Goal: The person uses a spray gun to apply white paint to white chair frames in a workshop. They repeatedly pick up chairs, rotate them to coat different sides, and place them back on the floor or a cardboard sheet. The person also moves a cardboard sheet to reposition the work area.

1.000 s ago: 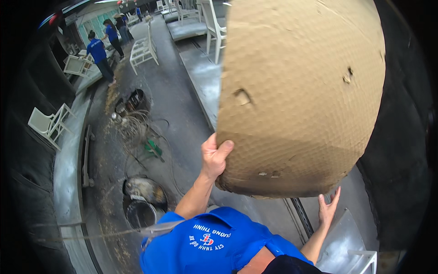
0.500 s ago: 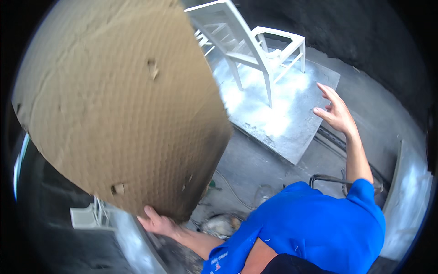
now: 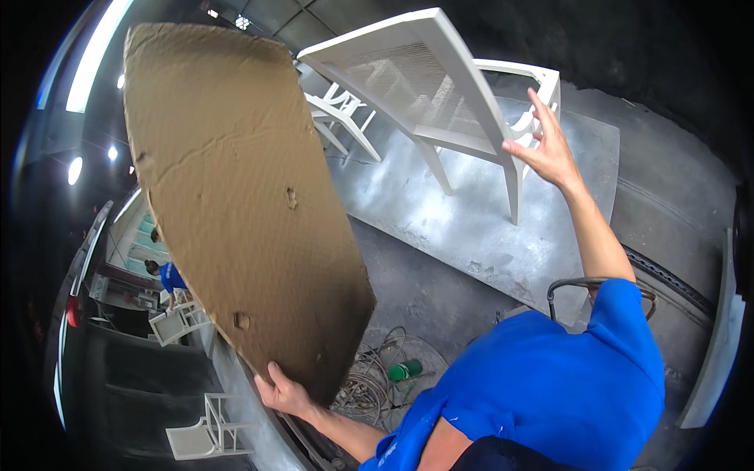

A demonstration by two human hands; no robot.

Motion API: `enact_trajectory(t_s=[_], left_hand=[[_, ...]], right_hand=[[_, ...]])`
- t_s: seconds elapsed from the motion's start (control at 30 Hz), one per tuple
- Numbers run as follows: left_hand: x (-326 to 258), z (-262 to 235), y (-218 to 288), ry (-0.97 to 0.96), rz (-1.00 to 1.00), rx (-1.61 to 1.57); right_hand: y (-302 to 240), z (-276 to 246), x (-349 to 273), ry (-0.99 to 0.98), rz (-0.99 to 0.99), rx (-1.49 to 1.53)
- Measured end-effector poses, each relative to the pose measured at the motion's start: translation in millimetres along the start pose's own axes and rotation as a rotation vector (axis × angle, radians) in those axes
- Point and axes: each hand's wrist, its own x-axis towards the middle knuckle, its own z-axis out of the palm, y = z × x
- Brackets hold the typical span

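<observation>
A large brown cardboard sheet (image 3: 243, 196) stands up at my left, with small torn holes and a dark lower right corner. My left hand (image 3: 284, 392) grips its bottom edge, thumb on the face towards me; the fingertips are partly hidden behind it. On my right, a white chair (image 3: 473, 82) with a woven mesh back stands on a grey platform (image 3: 471, 255) dusted with white. Fingers spread, my right hand (image 3: 550, 153) is raised beside the chair's back frame. Whether the thumb touches the frame I cannot tell.
Another white chair (image 3: 345, 118) is partly behind the cardboard. A coiled hose (image 3: 369, 385) and a green container (image 3: 405, 370) lie on the floor. More pale chairs (image 3: 192, 441) and a person in blue (image 3: 170, 276) are at left. A metal rail (image 3: 667, 275) runs along the right.
The cardboard fills less of the view and shows its top edge now. My right hand has come up to the chair's back. The whole view has shifted, uncovering the area at left.
</observation>
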Motion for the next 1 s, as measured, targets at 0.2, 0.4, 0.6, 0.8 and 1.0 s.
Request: enact_trajectory(t_s=[0.2,0.4,0.6,0.8,1.0], left_hand=[[66,125,-51,-0.113,0.033,-0.110],[131,295,-125,-0.332,0.040,-0.282],[157,478,-186,-0.637,-0.089,-0.269],[143,654,-233,-1.023,-0.179,-0.255],[125,784,-260,-0.982,-0.089,0.036]], right_hand=[[7,77,63,0.086,-0.017,0.033],[33,104,68,0.297,0.013,0.026],[59,48,32,0.371,0.237,-0.090],[78,4,-10,0.431,0.244,-0.148],[72,-15,-26,0.432,0.292,-0.146]])
